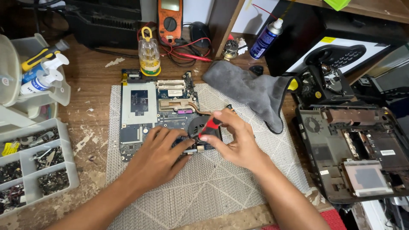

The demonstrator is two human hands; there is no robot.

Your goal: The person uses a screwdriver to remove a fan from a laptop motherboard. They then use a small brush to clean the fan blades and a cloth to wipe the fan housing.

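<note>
Two hands meet over a laptop motherboard [140,115]: left hand [159,155] pressed flat on it, right hand [236,140] clamped on a red-handled screwdriver [209,125]

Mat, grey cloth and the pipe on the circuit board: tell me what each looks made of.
Mat: woven fabric or rubbery mesh, matte; diamond weave shows.
Grey cloth: soft, probably microfibre; it folds limply.
Pipe: likely copper; orange metallic sheen.

A blue laptop motherboard [147,115] lies flat on the mat's [221,187] far-left part; a red-handled screwdriver [209,125] stands tilted over its near-right corner.
</note>
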